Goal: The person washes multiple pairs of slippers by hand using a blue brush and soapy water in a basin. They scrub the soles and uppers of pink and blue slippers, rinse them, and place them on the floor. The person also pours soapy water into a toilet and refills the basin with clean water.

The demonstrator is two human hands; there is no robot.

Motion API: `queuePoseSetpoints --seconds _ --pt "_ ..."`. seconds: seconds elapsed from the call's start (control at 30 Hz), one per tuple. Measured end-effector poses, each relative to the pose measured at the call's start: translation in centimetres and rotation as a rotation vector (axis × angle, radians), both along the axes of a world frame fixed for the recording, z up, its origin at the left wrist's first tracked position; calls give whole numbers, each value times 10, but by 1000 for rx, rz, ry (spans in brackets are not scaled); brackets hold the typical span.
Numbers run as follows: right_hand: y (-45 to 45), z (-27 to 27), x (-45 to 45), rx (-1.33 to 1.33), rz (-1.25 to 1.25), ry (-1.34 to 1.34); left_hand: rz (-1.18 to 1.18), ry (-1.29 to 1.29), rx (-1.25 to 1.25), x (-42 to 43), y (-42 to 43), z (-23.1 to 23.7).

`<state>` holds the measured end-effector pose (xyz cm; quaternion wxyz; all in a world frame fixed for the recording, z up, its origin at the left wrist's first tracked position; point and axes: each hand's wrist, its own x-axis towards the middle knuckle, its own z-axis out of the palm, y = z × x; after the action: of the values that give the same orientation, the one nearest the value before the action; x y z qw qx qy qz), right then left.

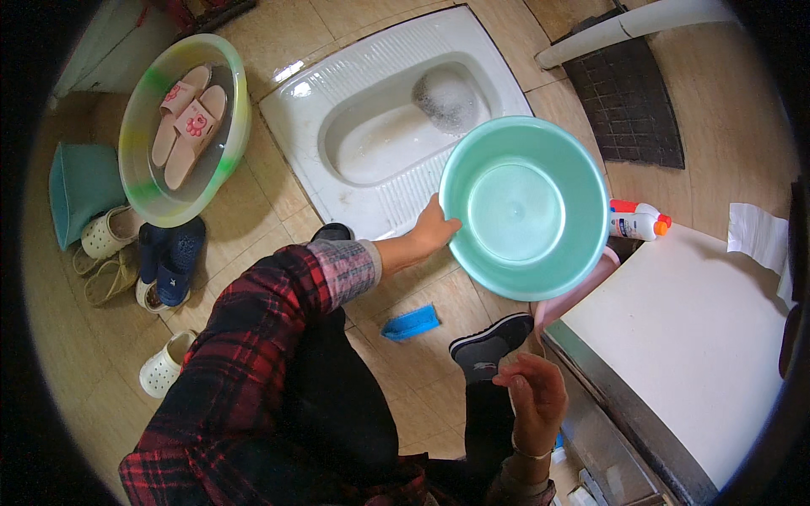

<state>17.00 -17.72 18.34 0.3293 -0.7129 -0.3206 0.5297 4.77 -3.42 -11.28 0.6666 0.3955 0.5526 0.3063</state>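
My left hand [433, 229] grips the near-left rim of an empty mint-green plastic basin [517, 209], which is held up with its inside facing me. The basin overlaps the right corner of a white ceramic squat toilet [392, 126], where suds [446, 101] float in the drain end. My right hand [535, 395] hangs above my right leg with loosely bent fingers and nothing visible in it. A blue scrubbing brush [410, 322] lies on the tiled floor between my feet.
At left, a tub [237, 145] holds pink slippers [190, 126] in water. Near it are a teal bin [85, 190], navy slippers [174, 265] and a white clog [166, 367]. Bottles [636, 224], a pink basin [579, 291] and a white-topped cabinet [690, 329] stand right.
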Motion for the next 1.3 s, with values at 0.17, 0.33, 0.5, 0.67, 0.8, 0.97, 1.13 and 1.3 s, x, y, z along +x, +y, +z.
queuePoseSetpoints --seconds 0.17,0.33,0.5,0.67,0.8,0.97,1.13,1.3 --pt "2 -2 0 54 52 -32 -187 155 -24 9 1 -9" --pt "0 -1 -2 12 45 -21 -263 -102 -165 7 5 -2" --pt "-10 -25 4 30 167 -34 -540 -120 -247 -24 -1 20" --pt "-36 -133 13 -93 405 -238 -395 -76 -236 -110 -9 39" --pt "-77 -224 4 44 830 -758 -153 141 -41 -208 -27 50" --pt "-92 -281 -24 292 1217 -1023 -151 1041 644 -315 -36 61" --pt "-101 -305 -33 301 1316 -1106 -121 1473 697 -365 -27 47" --pt "-100 -312 -31 31 1263 -1045 -168 1410 569 -387 -7 31"
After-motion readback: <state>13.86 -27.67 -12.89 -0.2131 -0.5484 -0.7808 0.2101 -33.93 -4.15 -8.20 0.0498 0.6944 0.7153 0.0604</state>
